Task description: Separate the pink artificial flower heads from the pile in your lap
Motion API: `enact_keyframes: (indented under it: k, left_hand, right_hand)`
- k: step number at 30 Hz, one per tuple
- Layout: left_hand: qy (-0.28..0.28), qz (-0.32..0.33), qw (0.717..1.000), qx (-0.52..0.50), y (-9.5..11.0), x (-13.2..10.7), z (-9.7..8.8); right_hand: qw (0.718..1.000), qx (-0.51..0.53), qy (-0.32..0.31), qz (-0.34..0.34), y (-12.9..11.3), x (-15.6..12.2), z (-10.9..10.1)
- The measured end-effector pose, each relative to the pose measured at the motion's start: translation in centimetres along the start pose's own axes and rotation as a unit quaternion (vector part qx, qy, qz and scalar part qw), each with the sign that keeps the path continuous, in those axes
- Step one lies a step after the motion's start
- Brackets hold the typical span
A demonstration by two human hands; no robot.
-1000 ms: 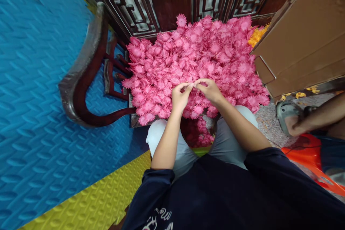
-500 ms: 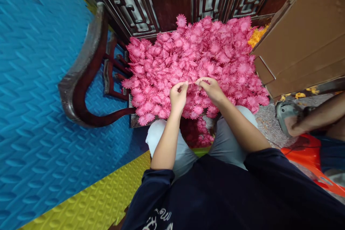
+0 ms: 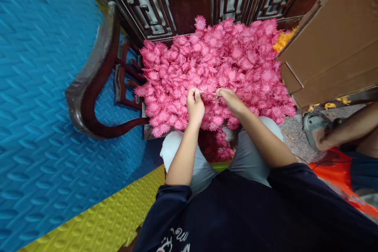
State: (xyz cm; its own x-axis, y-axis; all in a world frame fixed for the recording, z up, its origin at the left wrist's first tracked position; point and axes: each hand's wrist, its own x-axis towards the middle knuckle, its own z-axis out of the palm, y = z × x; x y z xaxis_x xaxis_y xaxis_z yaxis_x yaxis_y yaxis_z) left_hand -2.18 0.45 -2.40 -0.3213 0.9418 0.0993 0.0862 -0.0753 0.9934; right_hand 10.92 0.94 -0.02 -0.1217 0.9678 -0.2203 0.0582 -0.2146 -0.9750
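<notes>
A big heap of pink artificial flowers [image 3: 218, 59] covers the seat of a dark wooden chair [image 3: 88, 82] in front of me. My left hand [image 3: 195, 106] is closed in a pinch over the near part of the heap. My right hand [image 3: 230, 100] is also pinched, a short gap to its right. Both hands seem to grip one pink flower piece between them; it is too small to make out clearly against the heap. More pink flowers [image 3: 217, 147] lie between my knees below the seat.
A brown cardboard box [image 3: 333, 43] stands at the right, with yellow flowers [image 3: 282, 39] beside it. Another person's leg and sandalled foot [image 3: 321, 130] rest at the right by an orange object [image 3: 333, 173]. Blue [image 3: 38, 86] and yellow [image 3: 109, 216] foam mats cover the floor.
My fingers have curled tighter and both hands have drawn slightly apart, the left one turning into more of a fist. The heap has not shifted.
</notes>
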Motion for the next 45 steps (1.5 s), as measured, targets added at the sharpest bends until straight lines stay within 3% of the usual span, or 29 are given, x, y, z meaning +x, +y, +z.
enact_keyframes:
  k: [6,10,16,22,29,38,45]
  left_hand:
    - [0.038,0.035,0.997,-0.049,-0.5,0.5,-0.3]
    - [0.060,0.082,0.995,-0.013,-0.4,0.5,-0.4]
    - [0.024,0.145,0.986,0.075,0.1,-0.2,-0.2]
    - [-0.022,0.136,0.983,0.124,0.3,-0.7,0.0]
    - [-0.040,0.141,0.977,0.154,0.2,-0.8,0.0]
    - [-0.080,0.139,0.968,0.191,0.8,-1.1,0.1]
    - [-0.066,0.097,0.985,0.130,0.6,-1.0,0.1]
  right_hand:
    - [1.000,-0.008,-0.004,-0.013,0.1,0.1,0.1]
    - [1.000,-0.016,-0.011,-0.016,-0.2,0.0,0.2]
    - [0.999,0.026,0.021,0.002,-0.2,0.1,0.0]
    - [0.998,0.050,0.019,0.034,-0.2,0.0,0.2]
    - [0.999,0.026,-0.006,-0.025,-0.5,-0.6,0.4]
    - [0.998,-0.015,0.023,-0.049,-0.3,-0.5,0.6]
    - [0.997,-0.044,0.036,-0.055,0.2,-0.4,0.5]
